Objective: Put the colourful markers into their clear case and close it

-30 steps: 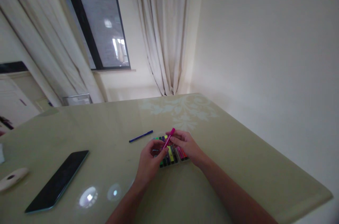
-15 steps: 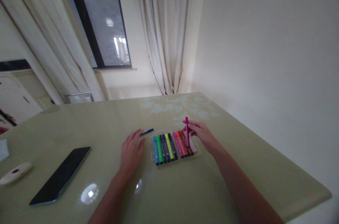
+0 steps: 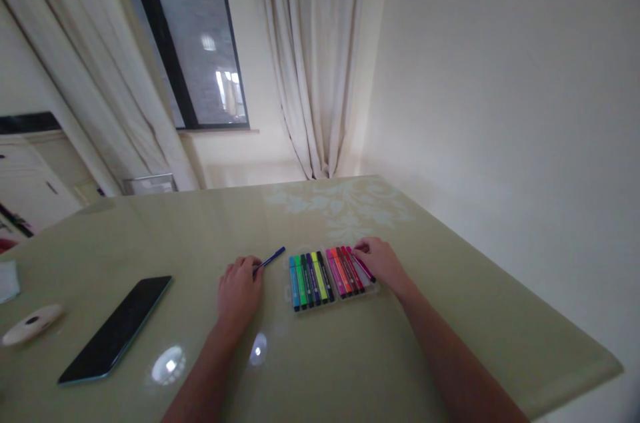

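One magenta marker (image 3: 365,268), far end pinched in the right hand's (image 3: 381,263) fingers, slanting near-rightward over the clear case's (image 3: 337,300) right compartment; one blue pen (image 3: 273,256), leftward, near end closed in the left hand's (image 3: 239,293) fingers.

Pale curtains (image 3: 320,56) flank a dark-framed window (image 3: 200,16); at left stands perhaps a white cabinet (image 3: 25,173).
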The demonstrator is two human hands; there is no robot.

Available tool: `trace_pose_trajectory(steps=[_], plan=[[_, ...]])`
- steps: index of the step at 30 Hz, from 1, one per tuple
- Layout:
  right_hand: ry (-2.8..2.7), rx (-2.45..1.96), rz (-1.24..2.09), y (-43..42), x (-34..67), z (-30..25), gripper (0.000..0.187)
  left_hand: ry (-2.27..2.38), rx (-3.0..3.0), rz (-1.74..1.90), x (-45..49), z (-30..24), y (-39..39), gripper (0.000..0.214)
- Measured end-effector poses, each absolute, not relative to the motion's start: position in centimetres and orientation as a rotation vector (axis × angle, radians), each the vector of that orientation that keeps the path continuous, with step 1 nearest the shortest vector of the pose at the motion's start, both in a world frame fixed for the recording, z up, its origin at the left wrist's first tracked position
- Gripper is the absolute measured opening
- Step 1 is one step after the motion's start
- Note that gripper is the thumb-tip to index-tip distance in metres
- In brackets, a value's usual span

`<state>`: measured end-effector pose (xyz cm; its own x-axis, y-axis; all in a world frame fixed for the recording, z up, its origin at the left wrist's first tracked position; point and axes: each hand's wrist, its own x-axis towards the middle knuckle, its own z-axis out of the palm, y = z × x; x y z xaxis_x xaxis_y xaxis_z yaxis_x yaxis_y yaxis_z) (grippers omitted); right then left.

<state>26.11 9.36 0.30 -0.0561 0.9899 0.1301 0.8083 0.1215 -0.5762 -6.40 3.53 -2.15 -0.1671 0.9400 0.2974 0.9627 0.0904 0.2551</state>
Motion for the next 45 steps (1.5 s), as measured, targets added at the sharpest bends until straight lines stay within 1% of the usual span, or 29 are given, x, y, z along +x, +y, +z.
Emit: trace_pose_trajectory(steps=[4, 7, 13, 18, 20, 24, 27, 31, 35, 37, 39, 42, 45], plan=[[-1.937, -1.763, 0.426, 9.5, 25.9, -0.1, 0.007, -2.266, -1.996, -0.62, -6.4, -2.5, 3.6, 0.027], [-1.955, -1.751, 0.372, 9.7, 26.0, -0.5, 0.009, -2.266, -2.001, -0.626, -6.3, -2.5, 3.6, 0.027], [-1.953, -1.836, 0.378, 9.7, 25.7, -1.0, 0.011, -2.251, -2.017, -0.668, -6.5, -2.7, 3.7, 0.027], [-1.959, -1.828, 0.363, 9.5, 25.4, -0.7, 0.012, -2.285, -2.007, -0.824, -6.4, -2.9, 4.0, 0.027], [-1.965, -1.82, 0.398, 9.6, 25.8, -0.4, 0.012, -2.283, -1.998, -0.922, -6.2, -2.8, 4.1, 0.027], [-1.99, -1.708, 0.596, 9.7, 27.4, 0.3, 0.006, -2.226, -2.004, -1.068, -5.6, -2.6, 4.1, 0.027], [-2.012, -1.676, 0.728, 9.9, 28.5, 0.5, 0.011, -2.209, -2.01, -1.147, -5.3, -2.4, 4.0, 0.027], [-1.983, -1.755, 0.789, 10.1, 28.9, 0.2, 0.017, -2.262, -1.992, -1.4, -4.4, -1.9, 3.7, 0.028], [-1.976, -1.794, 0.75, 10.1, 28.8, 0.3, 0.017, -2.304, -2.075, -1.924, -2.7, -1.2, 3.4, 0.036], [-1.98, -1.73, 0.718, 9.8, 28.2, 0.7, 0.013, -2.252, -2.152, -2.185, -1.6, -0.9, 3.2, 0.04], [-1.963, -1.563, 0.719, 9.3, 27.0, 1.3, 0.012, -2.22, -2.219, -2.315, -0.6, -0.8, 2.8, 0.042], [-1.876, -1.204, 0.915, 8.1, 24.1, 1.9, 0.024, -2.205, -2.338, -2.283, 0.8, -0.7, 2.0, 0.04], [-1.765, -0.976, 1.141, 6.7, 21.0, 2.0, 0.026, -2.122, -2.475, -2.179, 1.7, -0.6, 1.2, 0.033]])
